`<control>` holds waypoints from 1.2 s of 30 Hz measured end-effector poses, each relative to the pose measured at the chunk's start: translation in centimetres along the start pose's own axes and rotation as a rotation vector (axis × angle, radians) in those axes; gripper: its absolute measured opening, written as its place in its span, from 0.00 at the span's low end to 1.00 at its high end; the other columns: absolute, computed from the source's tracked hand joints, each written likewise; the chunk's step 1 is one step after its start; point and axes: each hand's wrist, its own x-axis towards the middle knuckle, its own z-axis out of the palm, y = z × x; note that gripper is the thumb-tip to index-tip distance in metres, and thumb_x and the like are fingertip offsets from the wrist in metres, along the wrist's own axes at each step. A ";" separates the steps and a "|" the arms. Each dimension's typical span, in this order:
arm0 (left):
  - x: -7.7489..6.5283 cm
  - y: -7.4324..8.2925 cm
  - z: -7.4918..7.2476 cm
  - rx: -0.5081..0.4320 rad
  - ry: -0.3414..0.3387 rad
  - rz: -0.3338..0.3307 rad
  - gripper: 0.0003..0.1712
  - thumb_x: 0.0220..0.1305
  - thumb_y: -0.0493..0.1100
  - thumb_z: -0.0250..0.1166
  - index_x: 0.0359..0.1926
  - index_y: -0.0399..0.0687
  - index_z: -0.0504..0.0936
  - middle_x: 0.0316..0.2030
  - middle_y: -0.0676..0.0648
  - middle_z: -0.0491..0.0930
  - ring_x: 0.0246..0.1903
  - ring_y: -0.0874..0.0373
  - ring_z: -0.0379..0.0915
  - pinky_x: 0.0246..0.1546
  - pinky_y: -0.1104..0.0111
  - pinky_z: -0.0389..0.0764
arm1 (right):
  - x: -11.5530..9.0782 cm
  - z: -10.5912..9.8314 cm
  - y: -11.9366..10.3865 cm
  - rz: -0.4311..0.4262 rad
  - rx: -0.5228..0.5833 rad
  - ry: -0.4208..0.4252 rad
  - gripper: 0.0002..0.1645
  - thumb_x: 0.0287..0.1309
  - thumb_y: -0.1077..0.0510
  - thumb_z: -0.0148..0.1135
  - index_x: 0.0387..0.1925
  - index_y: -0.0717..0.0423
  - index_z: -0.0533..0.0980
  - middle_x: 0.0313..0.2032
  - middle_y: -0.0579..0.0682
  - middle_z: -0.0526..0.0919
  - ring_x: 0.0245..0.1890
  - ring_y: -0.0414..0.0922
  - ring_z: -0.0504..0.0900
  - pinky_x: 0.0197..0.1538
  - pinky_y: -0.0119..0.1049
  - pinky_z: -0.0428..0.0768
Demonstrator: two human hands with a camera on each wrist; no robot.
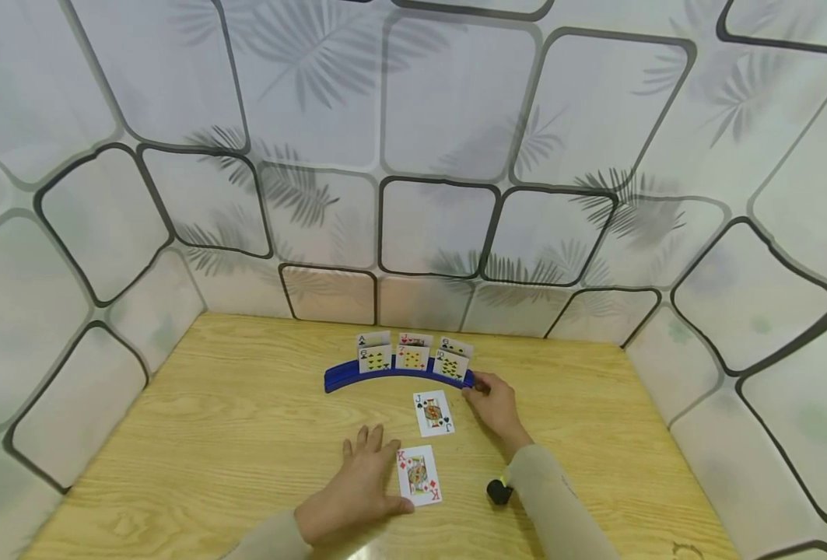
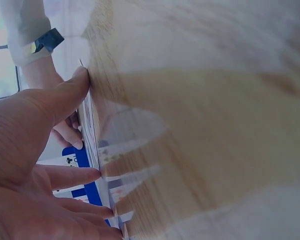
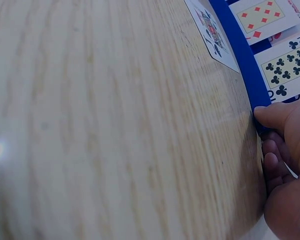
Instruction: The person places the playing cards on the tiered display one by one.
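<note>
A curved blue card holder (image 1: 346, 376) stands toward the back of the table, with playing cards upright in two rows. Its front row shows a six, a seven of diamonds (image 1: 411, 358) and a ten of clubs (image 3: 286, 67). My right hand (image 1: 495, 406) pinches the holder's right end between thumb and fingers. A jack of spades (image 1: 433, 413) lies face up just in front of the holder. Nearer to me is a king of diamonds (image 1: 418, 475), also face up. My left hand (image 1: 357, 486) rests on the table with fingers spread, its thumb at the king's lower left corner.
Patterned panels (image 1: 441, 225) rise behind the wooden table (image 1: 231, 420) and along both sides. A small black device (image 1: 499, 491) sits on the right wrist. Behind the front cards, a back row includes an ace (image 1: 373, 339) and a jack (image 1: 415, 340).
</note>
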 end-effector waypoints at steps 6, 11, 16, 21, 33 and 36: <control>0.0 0.0 -0.1 -0.024 0.027 0.011 0.53 0.44 0.59 0.86 0.66 0.34 0.78 0.71 0.18 0.63 0.71 0.12 0.53 0.64 0.16 0.53 | 0.0 0.0 0.0 -0.005 0.000 0.001 0.24 0.65 0.62 0.70 0.60 0.69 0.80 0.51 0.65 0.86 0.51 0.57 0.84 0.58 0.54 0.84; -0.2 0.2 -0.3 -0.044 0.034 0.012 0.50 0.44 0.57 0.87 0.64 0.34 0.80 0.70 0.18 0.64 0.70 0.11 0.53 0.64 0.16 0.53 | 0.0 0.0 0.0 -0.002 0.000 -0.001 0.25 0.66 0.62 0.70 0.60 0.69 0.80 0.52 0.66 0.86 0.52 0.58 0.83 0.58 0.55 0.84; -0.3 0.2 -0.4 -0.060 0.029 0.009 0.49 0.44 0.56 0.86 0.64 0.35 0.80 0.71 0.18 0.64 0.71 0.11 0.52 0.64 0.16 0.51 | 0.0 0.1 0.1 0.004 -0.005 -0.001 0.24 0.66 0.62 0.70 0.60 0.69 0.80 0.52 0.66 0.86 0.52 0.58 0.83 0.59 0.55 0.83; -0.3 0.2 -0.3 -0.073 0.028 -0.004 0.50 0.44 0.55 0.86 0.66 0.36 0.79 0.72 0.18 0.62 0.72 0.11 0.50 0.65 0.16 0.49 | 0.1 0.1 0.3 -0.023 -0.004 0.016 0.23 0.65 0.63 0.70 0.59 0.70 0.81 0.50 0.65 0.86 0.50 0.57 0.84 0.56 0.52 0.84; 0.0 0.5 -0.3 -0.090 0.007 -0.029 0.52 0.43 0.51 0.87 0.68 0.37 0.77 0.72 0.16 0.60 0.70 0.09 0.49 0.63 0.14 0.46 | 0.2 0.2 0.4 -0.050 -0.002 0.013 0.23 0.64 0.63 0.70 0.58 0.70 0.81 0.50 0.66 0.87 0.50 0.57 0.85 0.55 0.52 0.85; 0.2 0.6 -0.4 -0.089 0.002 -0.039 0.52 0.42 0.50 0.88 0.67 0.38 0.76 0.71 0.15 0.60 0.70 0.08 0.49 0.63 0.14 0.46 | 0.2 0.1 0.4 -0.047 -0.005 0.010 0.22 0.65 0.63 0.70 0.58 0.70 0.81 0.50 0.66 0.87 0.50 0.57 0.85 0.55 0.53 0.85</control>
